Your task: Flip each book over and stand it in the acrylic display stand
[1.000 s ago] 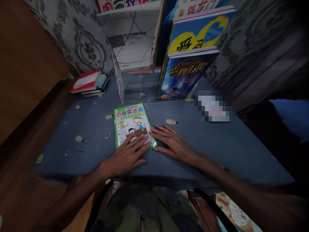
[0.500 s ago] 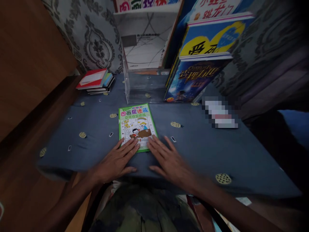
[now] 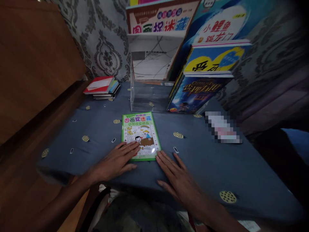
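Blue cloth [image 3: 207,161] covered the table, and a green picture book [image 3: 141,136] lay flat near its front edge. On the book's lower left corner rested the left hand [image 3: 115,162], fingers spread flat. Just beside the lower right corner, the right hand [image 3: 177,178] lay open on the cloth. Behind stood a clear stand [image 3: 149,95] and upright books [image 3: 198,91].

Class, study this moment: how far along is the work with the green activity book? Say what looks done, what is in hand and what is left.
Done: the green activity book lies flat and closed, cover up, on the blue tablecloth. In hand: the left hand rests its fingertips on the book's lower left corner; the right hand lies flat on the cloth at its lower right corner. Left: the book is unopened, apart from the clear stand of upright books.
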Motion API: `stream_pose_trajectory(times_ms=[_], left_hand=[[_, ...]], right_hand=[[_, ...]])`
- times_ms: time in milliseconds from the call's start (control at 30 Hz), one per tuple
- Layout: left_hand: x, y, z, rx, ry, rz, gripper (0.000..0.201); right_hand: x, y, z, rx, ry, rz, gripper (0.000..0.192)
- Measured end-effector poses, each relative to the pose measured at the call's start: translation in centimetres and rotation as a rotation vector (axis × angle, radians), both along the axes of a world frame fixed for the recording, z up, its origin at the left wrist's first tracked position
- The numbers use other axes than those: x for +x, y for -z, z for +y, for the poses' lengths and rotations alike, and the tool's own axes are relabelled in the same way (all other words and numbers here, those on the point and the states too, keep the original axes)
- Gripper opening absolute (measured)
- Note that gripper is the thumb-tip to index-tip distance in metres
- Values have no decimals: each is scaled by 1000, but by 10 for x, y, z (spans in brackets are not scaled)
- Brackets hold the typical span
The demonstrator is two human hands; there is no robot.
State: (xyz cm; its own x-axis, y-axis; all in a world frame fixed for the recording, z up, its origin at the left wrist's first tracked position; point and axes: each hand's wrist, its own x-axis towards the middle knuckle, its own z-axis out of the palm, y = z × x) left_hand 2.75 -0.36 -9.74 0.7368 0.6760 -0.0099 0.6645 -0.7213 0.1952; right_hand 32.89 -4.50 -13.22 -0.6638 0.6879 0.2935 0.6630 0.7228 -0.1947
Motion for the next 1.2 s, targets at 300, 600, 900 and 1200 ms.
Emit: stream_pose_trajectory(times_ms=[300, 600, 900, 1200], left_hand=[[0, 21, 108, 155, -339, 41, 69], [1, 38, 119, 232, -381, -18, 67], [4, 42, 119, 291, -416, -17, 56], [9, 33, 114, 212, -472, 18, 58]], right_hand=[[0, 1, 0, -5, 21, -2, 76], [-47, -22, 51, -62, -22, -35, 48], [-108, -12, 166, -82, 166, -47, 54], [-97, -3, 178, -132, 432, -25, 67]])
